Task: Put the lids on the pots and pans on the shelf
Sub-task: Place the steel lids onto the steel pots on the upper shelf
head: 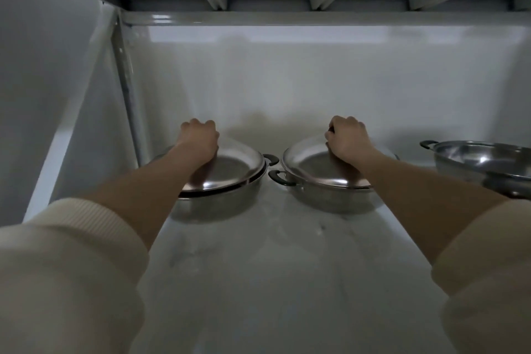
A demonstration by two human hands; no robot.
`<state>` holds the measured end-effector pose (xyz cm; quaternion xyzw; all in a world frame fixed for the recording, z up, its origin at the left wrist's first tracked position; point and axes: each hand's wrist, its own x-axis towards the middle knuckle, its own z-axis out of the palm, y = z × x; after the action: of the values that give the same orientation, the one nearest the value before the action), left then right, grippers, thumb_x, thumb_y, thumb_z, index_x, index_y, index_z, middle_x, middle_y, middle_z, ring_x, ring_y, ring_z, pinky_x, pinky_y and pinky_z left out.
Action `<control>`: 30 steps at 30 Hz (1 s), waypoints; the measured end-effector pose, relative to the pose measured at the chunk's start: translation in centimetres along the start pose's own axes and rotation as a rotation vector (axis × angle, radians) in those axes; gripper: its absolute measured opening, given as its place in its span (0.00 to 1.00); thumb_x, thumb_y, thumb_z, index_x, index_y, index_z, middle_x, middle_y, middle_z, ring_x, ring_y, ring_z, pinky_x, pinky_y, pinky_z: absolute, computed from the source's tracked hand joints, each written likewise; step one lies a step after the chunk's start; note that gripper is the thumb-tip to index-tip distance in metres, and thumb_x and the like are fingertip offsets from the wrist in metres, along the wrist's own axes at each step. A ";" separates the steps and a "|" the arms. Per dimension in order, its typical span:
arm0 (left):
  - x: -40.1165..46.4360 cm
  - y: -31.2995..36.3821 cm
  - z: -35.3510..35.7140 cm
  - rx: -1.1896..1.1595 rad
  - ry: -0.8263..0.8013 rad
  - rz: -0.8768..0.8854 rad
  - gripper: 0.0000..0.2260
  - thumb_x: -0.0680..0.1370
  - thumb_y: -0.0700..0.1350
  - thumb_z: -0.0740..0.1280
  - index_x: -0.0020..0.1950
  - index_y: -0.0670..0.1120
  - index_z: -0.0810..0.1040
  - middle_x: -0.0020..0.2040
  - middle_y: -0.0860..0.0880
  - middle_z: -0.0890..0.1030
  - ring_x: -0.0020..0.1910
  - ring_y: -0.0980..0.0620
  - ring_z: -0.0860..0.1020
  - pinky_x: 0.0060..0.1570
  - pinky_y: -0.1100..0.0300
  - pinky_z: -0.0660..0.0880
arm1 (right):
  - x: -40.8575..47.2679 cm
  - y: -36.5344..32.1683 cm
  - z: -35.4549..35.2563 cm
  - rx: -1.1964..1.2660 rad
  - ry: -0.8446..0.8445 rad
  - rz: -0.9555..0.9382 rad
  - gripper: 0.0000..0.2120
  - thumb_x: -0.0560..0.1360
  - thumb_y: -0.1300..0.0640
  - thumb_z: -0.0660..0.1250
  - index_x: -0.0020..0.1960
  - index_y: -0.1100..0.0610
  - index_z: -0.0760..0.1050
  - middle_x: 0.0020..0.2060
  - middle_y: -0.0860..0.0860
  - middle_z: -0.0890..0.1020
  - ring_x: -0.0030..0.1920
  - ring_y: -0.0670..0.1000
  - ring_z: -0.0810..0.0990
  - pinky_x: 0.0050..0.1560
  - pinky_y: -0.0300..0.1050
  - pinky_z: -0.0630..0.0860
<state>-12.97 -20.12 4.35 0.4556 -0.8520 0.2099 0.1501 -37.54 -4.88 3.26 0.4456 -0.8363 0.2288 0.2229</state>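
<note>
Both hands are inside the white metal shelf [258,282], each on a lid. The left hand [199,138] is closed around what must be the knob of the domed stainless-steel lid [227,172] on the left steel pan [218,201]; the knob itself is hidden under the fist. That lid sits tilted, its near edge raised with a dark gap over the rim, so it is not seated. Just right of the left pan, with black side handles almost touching, stands the second shallow steel pan [324,195]. The right hand [346,138] has its grip clamped on the knob of the second steel lid [313,167], which looks flush. Well right of the left pan, at the frame edge, an open steel pot [482,161] has no lid; a spare lid is not in view.

Risks: letting go now may leave the left lid crooked or sliding off. Pushing down off-centre could shove the left pan into its neighbour.
</note>
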 end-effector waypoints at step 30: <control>-1.9 0.7 -0.5 -0.062 0.065 -0.082 0.16 0.82 0.46 0.52 0.64 0.44 0.73 0.62 0.42 0.76 0.62 0.41 0.71 0.57 0.51 0.68 | -1.4 -0.2 -0.2 -0.200 -0.097 -0.036 0.12 0.79 0.62 0.56 0.60 0.62 0.70 0.56 0.61 0.77 0.57 0.61 0.74 0.56 0.50 0.67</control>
<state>-12.51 -18.14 3.75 0.4781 -0.8335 0.1918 0.1999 -36.60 -4.00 2.61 0.4468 -0.8565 0.1186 0.2296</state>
